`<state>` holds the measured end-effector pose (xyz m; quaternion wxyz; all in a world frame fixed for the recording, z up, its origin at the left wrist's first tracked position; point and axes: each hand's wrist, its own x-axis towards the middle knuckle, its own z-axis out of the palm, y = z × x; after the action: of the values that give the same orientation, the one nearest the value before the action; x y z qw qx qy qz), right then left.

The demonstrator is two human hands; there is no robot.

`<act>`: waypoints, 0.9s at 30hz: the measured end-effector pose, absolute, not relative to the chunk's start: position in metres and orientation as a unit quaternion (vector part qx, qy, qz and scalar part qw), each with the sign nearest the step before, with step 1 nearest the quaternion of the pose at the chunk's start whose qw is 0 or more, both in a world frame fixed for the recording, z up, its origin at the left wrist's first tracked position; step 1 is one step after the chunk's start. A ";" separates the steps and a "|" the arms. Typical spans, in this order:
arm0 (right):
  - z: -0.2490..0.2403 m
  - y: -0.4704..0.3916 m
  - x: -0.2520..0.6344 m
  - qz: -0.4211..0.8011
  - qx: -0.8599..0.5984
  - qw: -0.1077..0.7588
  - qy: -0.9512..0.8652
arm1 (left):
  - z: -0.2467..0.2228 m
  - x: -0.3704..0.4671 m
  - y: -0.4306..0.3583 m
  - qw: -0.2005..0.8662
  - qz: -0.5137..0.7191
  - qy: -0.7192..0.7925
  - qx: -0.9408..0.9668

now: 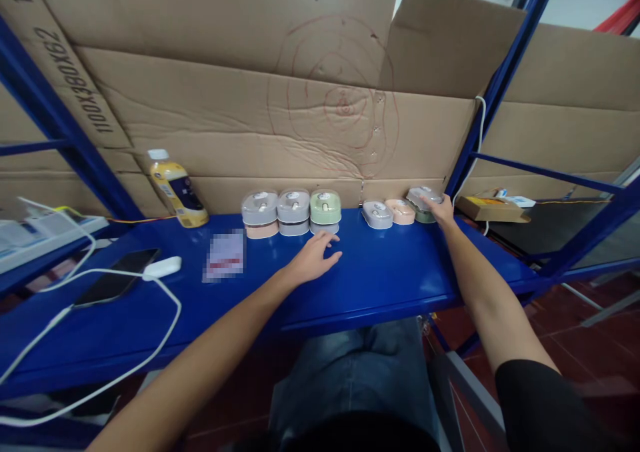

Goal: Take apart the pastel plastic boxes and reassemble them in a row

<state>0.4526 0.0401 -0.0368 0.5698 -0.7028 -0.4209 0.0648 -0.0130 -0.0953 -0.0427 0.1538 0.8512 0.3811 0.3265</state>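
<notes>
Three two-high stacks of small lidded boxes stand side by side at the table's back: a grey box [261,208] over a pink one, a grey box [293,206] over another grey one, and a green box [325,207] over a grey one. Just in front of the green stack is my left hand [315,257], empty, with its fingers apart. To the right sit a single grey box [377,215] and a pink box [401,211]. My right hand [442,211] grips a grey box [423,196] on top of a dark green box [425,215] at the row's right end.
A yellow bottle [179,189] stands back left, near a blurred card [225,256]. A phone [119,277] and white cables lie on the blue table [370,285]. Blue posts and a cardboard wall [230,112] bound the back; a brown carton [490,209] is at right.
</notes>
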 end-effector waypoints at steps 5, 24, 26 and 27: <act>-0.043 0.045 0.451 0.082 -0.693 0.574 -0.429 | -0.044 -0.013 -0.093 0.157 0.329 0.380 0.850; -0.005 0.000 0.327 -0.137 -0.679 0.530 -0.490 | -0.050 -0.012 -0.085 0.144 0.321 0.387 0.852; 0.007 -0.016 0.289 -0.172 -0.616 0.479 -0.602 | -0.050 -0.011 -0.085 0.131 0.314 0.388 0.857; 0.012 -0.022 0.266 -0.160 -0.595 0.438 -0.655 | -0.049 -0.011 -0.085 0.122 0.309 0.387 0.860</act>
<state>0.2662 -0.0225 0.0121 0.4378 -0.5948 -0.6549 -0.1598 -0.0114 -0.0849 -0.0494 0.1223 0.8599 0.3872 0.3095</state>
